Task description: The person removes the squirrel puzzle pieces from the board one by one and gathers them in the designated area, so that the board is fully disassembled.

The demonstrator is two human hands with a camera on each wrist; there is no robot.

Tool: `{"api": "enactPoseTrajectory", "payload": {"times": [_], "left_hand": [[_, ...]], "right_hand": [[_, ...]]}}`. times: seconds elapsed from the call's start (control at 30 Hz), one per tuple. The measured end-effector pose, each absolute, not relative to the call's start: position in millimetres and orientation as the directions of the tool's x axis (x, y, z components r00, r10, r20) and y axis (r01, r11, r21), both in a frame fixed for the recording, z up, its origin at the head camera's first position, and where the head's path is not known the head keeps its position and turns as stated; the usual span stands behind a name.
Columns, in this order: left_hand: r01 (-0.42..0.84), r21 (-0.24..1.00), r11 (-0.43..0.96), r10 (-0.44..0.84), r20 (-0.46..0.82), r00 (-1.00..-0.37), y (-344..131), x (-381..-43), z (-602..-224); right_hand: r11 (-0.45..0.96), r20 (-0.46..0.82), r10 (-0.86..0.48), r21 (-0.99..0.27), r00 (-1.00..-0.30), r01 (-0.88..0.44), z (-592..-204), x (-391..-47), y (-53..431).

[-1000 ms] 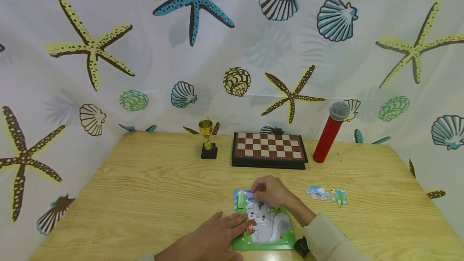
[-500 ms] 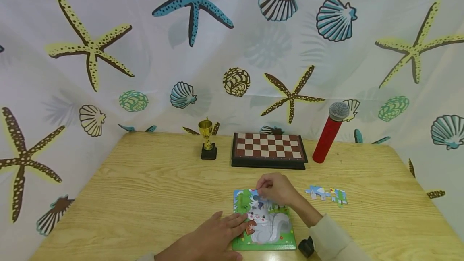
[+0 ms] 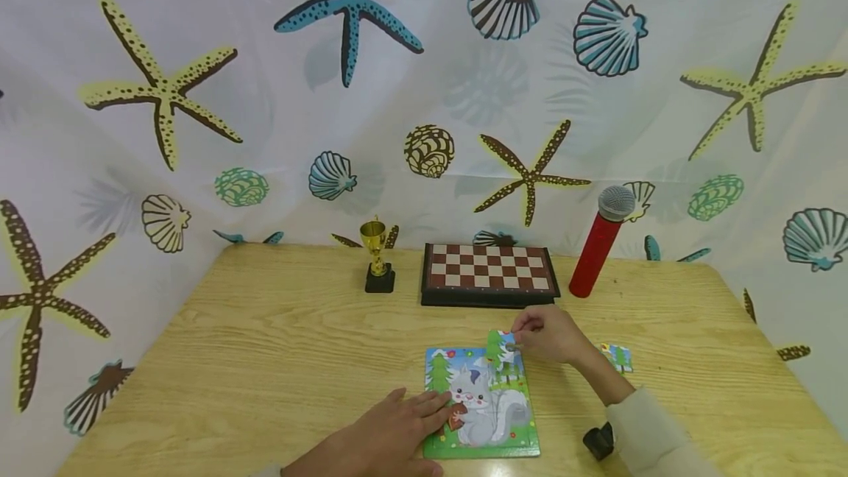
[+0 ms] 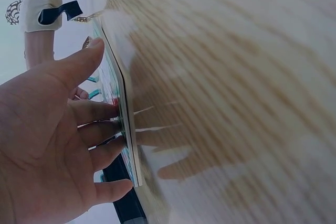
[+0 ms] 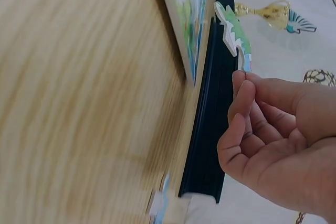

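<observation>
Across toward the board's upper right corner, your right hand (image 3: 546,333) has shifted since the earlier frame, bringing a puzzle piece (image 3: 495,350) along. Starting leftmost, your left hand (image 3: 394,425) rests straight fingers on the left side of the squirrel board (image 3: 483,452), likely to keep it from sliding. Next comes the piece, over the board's upper right corner; your right thumb and forefinger pinch it narrowly by one edge, probably so its tree picture shows. Farthest right, loose pieces (image 3: 621,358) lie on the table (image 3: 702,396), apart from the board, perhaps to stay out of your way.
</observation>
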State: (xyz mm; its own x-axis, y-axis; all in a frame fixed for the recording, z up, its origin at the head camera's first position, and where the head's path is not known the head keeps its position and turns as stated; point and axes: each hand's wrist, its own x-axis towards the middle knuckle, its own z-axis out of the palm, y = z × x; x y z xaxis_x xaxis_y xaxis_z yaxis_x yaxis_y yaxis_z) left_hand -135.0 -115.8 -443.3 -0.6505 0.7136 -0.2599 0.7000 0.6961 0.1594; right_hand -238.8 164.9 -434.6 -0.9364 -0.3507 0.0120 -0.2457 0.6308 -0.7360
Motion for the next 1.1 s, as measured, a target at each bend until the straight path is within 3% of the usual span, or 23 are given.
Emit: {"api": "enactPoseTrajectory", "payload": {"times": [0.43, 0.67, 1.1], "left_hand": [[0.69, 0.161, 0.706, 0.704, -0.267, -0.658, -116.6, -133.4, -443.5], [0.717, 0.146, 0.681, 0.729, -0.226, -0.646, -118.0, -134.9, -444.3], [0.675, 0.213, 0.706, 0.707, -0.265, -0.656, -117.3, -135.1, -440.9]], "right_hand": [[0.664, -0.051, -0.336, -0.721, -0.94, -0.198, -433.2, -249.3, 205.2], [0.717, -0.1, -0.279, -0.683, -0.955, -0.138, -436.5, -249.8, 207.4], [0.799, -0.124, -0.208, -0.594, -0.97, -0.096, -438.1, -254.2, 205.5]]}}
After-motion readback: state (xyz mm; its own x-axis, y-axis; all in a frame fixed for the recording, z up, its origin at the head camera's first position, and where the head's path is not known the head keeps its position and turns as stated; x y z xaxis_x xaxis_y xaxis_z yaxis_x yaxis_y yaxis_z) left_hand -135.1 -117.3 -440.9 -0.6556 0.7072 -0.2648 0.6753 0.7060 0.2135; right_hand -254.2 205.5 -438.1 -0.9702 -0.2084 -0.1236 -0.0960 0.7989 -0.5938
